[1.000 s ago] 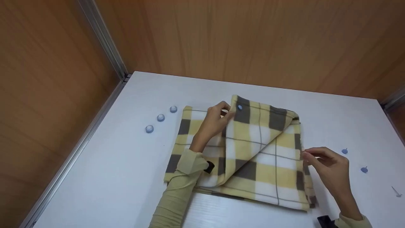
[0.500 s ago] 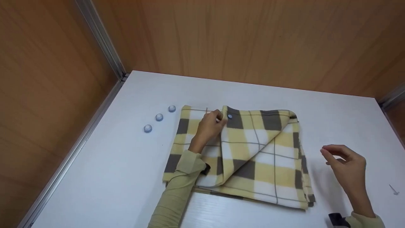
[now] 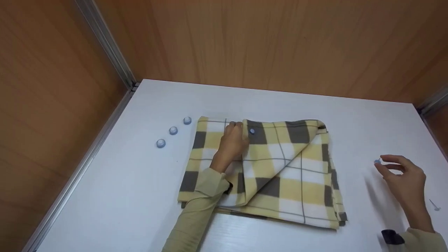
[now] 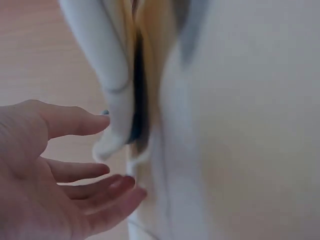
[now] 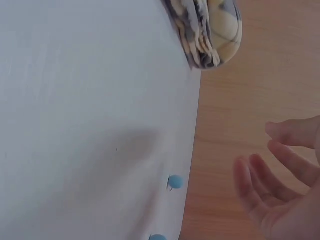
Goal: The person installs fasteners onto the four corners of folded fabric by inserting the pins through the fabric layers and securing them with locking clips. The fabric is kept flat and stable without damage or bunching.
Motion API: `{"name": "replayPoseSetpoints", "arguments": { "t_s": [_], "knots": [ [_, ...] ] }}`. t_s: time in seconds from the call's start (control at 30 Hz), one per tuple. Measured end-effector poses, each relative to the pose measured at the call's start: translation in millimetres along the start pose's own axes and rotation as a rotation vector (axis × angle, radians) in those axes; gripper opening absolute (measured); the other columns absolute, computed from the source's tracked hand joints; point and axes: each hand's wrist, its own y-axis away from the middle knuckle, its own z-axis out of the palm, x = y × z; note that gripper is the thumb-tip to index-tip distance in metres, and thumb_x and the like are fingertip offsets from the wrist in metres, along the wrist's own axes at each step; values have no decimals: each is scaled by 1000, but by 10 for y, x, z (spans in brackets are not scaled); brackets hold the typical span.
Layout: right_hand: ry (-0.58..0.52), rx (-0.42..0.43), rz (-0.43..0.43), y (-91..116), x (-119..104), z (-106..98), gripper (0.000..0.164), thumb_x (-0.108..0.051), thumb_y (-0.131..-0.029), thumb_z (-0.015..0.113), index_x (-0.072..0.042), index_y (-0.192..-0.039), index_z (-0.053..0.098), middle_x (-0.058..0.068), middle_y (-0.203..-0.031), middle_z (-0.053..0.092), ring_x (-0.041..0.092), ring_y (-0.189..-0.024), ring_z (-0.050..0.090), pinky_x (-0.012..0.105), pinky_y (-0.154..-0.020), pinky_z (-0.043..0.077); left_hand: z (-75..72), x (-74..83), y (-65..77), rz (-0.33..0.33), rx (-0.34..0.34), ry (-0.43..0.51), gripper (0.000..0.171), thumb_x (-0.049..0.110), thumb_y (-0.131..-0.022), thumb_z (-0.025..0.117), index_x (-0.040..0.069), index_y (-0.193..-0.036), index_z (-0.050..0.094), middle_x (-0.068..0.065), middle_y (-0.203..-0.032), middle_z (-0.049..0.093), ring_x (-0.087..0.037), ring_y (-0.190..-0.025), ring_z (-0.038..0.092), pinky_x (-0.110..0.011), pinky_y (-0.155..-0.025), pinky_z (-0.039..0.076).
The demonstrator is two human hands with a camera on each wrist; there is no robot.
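Both are unclenched: your left hand (image 3: pixel 230 144), its thumb against the folded edge of the checked blanket (image 3: pixel 292 189), and your right hand (image 3: pixel 402 173), its fingers parted near a round-headed blue pin (image 3: pixel 377 161) on the smooth white worktop (image 3: pixel 105 192); contact with that pin cannot be told. The blanket lies mid-worktop, layered, its fleecy top flap (image 3: pixel 267 152) turned over diagonally, in yellow, white and dark grey blocks crossed by thin lines. One round blue head (image 3: pixel 252 131) sits on that flap. To its left, three domed bluish caps (image 3: pixel 173 130) form a slanting row; at your far right lies a slender spiked pin (image 3: pixel 436 209).
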Motion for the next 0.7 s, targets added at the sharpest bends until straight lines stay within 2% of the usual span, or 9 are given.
{"name": "replayPoseSetpoints", "arguments": {
  "t_s": [0.07, 0.17, 0.27, 0.33, 0.43, 0.53, 0.7],
  "knots": [
    [40, -20, -14, -55, 46, -22, 40, -28, -78, 65, -5, -110, 58, 5, -108, 53, -10, -76, 44, 9, -52, 40, -9, 66, 29, 39, 26, -51, 51, 16, -79, 60, 0, -125, 44, -16, -126, 39, -26, -114, 38, -40, -82, 42],
    [102, -27, -57, -137, 131, -35, 40, -23, -78, 66, -3, -111, 57, 15, -109, 52, -10, -74, 42, 9, -50, 39, -8, 181, 85, 138, 99, -115, 48, 13, -78, 59, 0, -122, 46, -18, -128, 35, -28, -116, 35, -43, -84, 40],
    [146, -30, -86, -199, 219, -19, 39, -16, -77, 66, -2, -112, 57, 20, -106, 52, 4, -76, 49, 9, -48, 38, 4, 295, 143, 250, 157, -152, 41, 12, -79, 58, 2, -118, 50, -17, -128, 35, -27, -115, 35, -42, -83, 40],
    [164, -48, -86, -227, 262, -8, 39, -14, -77, 65, -1, -113, 56, 23, -105, 51, 18, -79, 52, 11, -47, 38, 17, 383, 194, 316, 147, -155, 38, 12, -80, 58, 5, -116, 53, -15, -126, 38, -25, -114, 37, -40, -83, 40],
    [183, -82, -74, -253, 292, 9, 40, -14, -79, 63, 1, -115, 54, 26, -106, 49, 35, -85, 50, 13, -46, 38, 53, 543, 306, 423, 43, -108, 33, 14, -82, 57, 8, -114, 55, -9, -121, 44, -20, -108, 42, -32, -82, 41],
    [196, -99, -84, -266, 317, 40, 40, -14, -80, 62, 3, -115, 53, 28, -106, 48, 38, -86, 49, 16, -46, 37, 139, 732, 453, 527, -110, -107, 31, 17, -82, 57, 12, -113, 56, -3, -117, 47, -15, -103, 45, -23, -80, 42],
    [191, -114, -146, -269, 364, 107, 38, -11, -79, 62, 6, -112, 54, 30, -101, 48, 38, -82, 48, 21, -46, 37, 329, 1009, 702, 663, -359, -217, 34, 22, -81, 60, 20, -115, 56, 4, -114, 49, -8, -101, 46, -18, -78, 41]
  ]
}}
